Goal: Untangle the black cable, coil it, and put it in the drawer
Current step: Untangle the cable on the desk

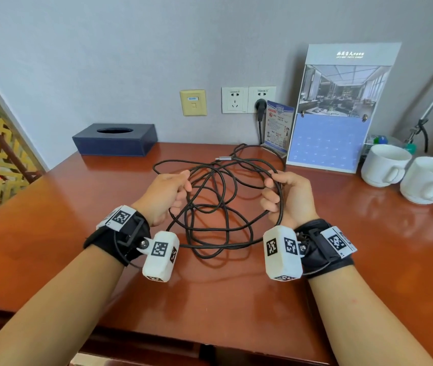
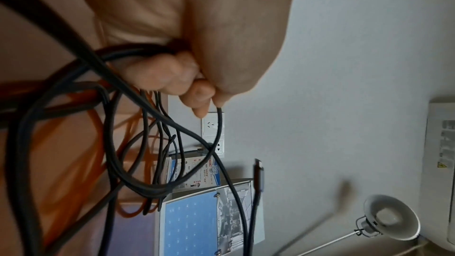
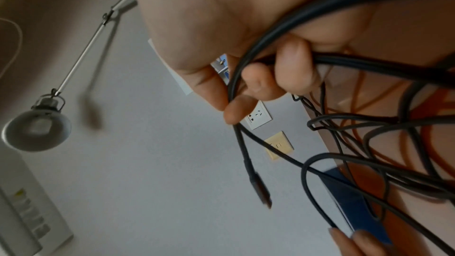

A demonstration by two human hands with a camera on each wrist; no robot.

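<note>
- We're holding the black cable (image 1: 218, 204) bunched in loose tangled loops above the tabletop (image 1: 51, 233), between the two hands; lower loops are sagging toward the wood at 6 o'clock.
- Our left hand (image 1: 166, 195) is clenching several strands at the tangle's 9 o'clock side, fingers curled round them.
- Our right hand (image 1: 288, 198) is gripping strands at 3 o'clock, and the right wrist view is showing thumb and forefinger pinching one strand close to a plug end.
- One metal connector (image 1: 224, 158) is sticking out at 12 o'clock, near the card stand (image 1: 278, 125).
- We're judging the cable light, limp and braided: not slippery or fragile, but loops are likely snagging on each other if pulled hard.
- Best hold, we're thinking: pinching just behind a connector and feeding that free end back through the crossings, the other hand loosely cradling the bundle.
- Avoid yanking at the plug joint; that's the weak spot.
- No drawer is showing in any view.
- Mugs (image 1: 384, 165) are sitting at 2 o'clock, within reach of swinging loops.
</note>
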